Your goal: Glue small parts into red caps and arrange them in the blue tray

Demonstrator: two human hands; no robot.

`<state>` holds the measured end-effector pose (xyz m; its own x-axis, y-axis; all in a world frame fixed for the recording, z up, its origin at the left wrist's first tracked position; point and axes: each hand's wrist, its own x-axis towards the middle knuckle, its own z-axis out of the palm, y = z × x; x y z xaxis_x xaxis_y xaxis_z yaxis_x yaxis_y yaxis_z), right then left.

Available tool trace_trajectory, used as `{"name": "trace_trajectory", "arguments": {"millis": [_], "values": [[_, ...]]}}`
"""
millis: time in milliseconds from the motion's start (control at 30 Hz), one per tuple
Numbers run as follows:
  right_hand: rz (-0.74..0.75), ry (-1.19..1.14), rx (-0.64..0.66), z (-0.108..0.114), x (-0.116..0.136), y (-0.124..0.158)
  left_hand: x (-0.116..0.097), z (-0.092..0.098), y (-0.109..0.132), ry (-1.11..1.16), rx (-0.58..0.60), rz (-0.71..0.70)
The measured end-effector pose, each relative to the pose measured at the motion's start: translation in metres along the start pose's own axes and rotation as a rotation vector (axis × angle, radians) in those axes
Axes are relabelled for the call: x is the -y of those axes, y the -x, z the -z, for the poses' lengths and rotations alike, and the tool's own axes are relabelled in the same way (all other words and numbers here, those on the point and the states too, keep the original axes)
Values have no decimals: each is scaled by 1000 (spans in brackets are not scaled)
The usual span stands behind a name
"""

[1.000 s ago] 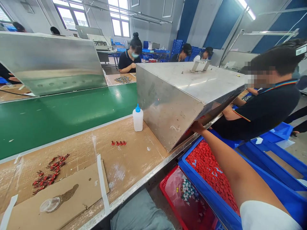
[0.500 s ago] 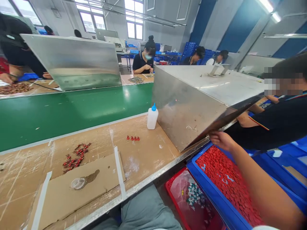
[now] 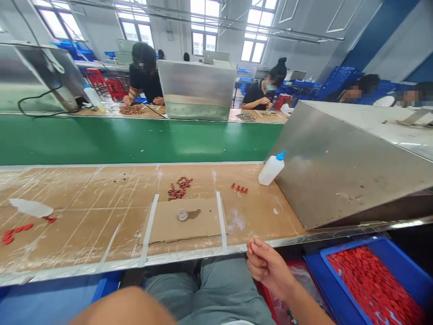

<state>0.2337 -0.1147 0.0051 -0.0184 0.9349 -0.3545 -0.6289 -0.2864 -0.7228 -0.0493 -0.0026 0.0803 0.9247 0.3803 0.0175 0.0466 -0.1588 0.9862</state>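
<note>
Back from the far side of the steel hood (image 3: 338, 180), where it hung over the blue crate (image 3: 313, 271) half a second ago, my right hand (image 3: 267, 268) now sits just under the metal front edge of the surface (image 3: 84, 203), above my grey-trousered lap (image 3: 216, 293). My head has swung left too, so the hood and crate have slid to the right of my view.

That hand is curled into a loose fist, knuckles toward me. A speck of red shows at the fingertips (image 3: 252, 247), but I cannot tell whether a piece is pinched there. My left hand is out of sight; only a blurred stretch of my left forearm (image 3: 125, 307) crosses the bottom edge.

The red discs (image 3: 368, 284) fill the crate, which stands below the surface and to the right of my hand, apart from it. On the surface straight ahead lies a cardboard sheet (image 3: 203, 225) with a small clear cup (image 3: 182, 215) on it. Beyond the sheet sits a heap of red-and-dark parts (image 3: 178, 188), and to its right a short row of small red pieces (image 3: 239, 188). A white squeeze bottle (image 3: 270, 169) with a blue tip stands just beside the hood's slanted wall. Behind runs the green belt (image 3: 135, 140), with other people working at its far side.
</note>
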Motion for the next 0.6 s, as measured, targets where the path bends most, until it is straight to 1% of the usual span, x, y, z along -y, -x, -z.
{"name": "trace_trajectory", "arguments": {"millis": [33,67,133,167,200,233,267,300,333,367,433,467,533,600], "values": [[79,-4,-36,-25,-5,-11,2,-2,-9,76,-117,-14],[159,16,-44,-47,-10,-21,4,-5,-19,148,-239,-29],[344,127,-32,-85,-21,-37,11,-15,-39,274,-477,-57],[450,226,-22,-100,-26,-44,15,-22,-49,378,-639,-84],[563,358,-13,-112,-31,-50,20,-28,-56,702,-886,-132],[671,517,-3,-122,-35,-55,24,-34,-62,991,-892,-127],[768,689,11,-130,-39,-60,28,-39,-66,1193,-820,-93],[850,848,30,-136,-42,-64,31,-43,-68,1336,-798,-77],[911,980,50,-141,-44,-68,33,-44,-67,1433,-783,-76],[957,1070,66,-145,-46,-71,35,-44,-66,1492,-801,-90],[1019,1132,69,-150,-49,-75,38,-40,-61,1555,-860,-136],[1042,1127,66,-152,-51,-76,40,-37,-59,1579,-866,-152],[1066,1082,57,-155,-52,-77,45,-33,-58,1631,-837,-152],[1035,990,20,-155,-53,-74,50,-32,-58,1678,-832,-140]]}}
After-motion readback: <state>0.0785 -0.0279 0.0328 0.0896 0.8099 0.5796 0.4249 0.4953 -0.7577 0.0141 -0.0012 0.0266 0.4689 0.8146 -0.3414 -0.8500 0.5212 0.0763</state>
